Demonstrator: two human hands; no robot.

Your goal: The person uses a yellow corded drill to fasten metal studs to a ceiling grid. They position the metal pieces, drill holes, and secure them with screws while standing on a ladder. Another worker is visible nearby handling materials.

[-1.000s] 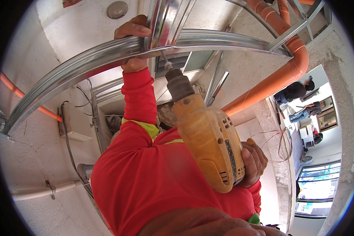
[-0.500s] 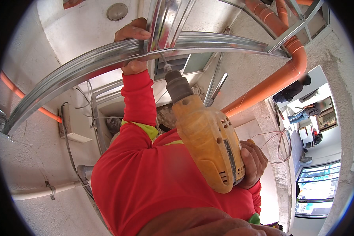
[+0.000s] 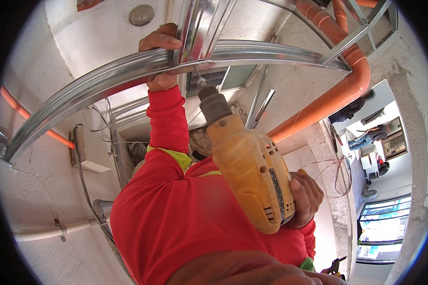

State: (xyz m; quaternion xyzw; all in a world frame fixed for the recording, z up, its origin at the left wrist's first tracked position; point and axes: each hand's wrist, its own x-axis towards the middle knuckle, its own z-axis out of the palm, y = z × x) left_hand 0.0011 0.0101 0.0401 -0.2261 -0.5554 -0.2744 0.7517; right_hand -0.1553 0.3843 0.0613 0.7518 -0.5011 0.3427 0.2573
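My left hand (image 3: 160, 42) is closed round a long galvanised metal channel (image 3: 104, 80), fingers above and thumb below. The channel spans the view and looks bowed through the lens. Beside my fingers, an upright metal stud (image 3: 202, 31) meets it. In my right hand (image 3: 306, 198) is a worn yellow power drill (image 3: 252, 171), tilted up and to the left. Its black chuck (image 3: 215, 105) carries a thin bit (image 3: 198, 75), whose tip reaches the channel's underside just below the stud. Whether the tip has entered the metal, I cannot tell. The drill's trigger is hidden.
Orange pipes (image 3: 318, 111) run along the right and upper right, near metal framing (image 3: 352, 42). Loose wires (image 3: 337, 183) hang by a doorway, where people (image 3: 373, 135) stand beyond. On the left are a dark cable (image 3: 83, 178) and a pale wall pipe (image 3: 57, 230).
The drill has shifted very slightly left while its bit stays at the channel. My left hand keeps its place. Beyond the doorway a person has moved a little.
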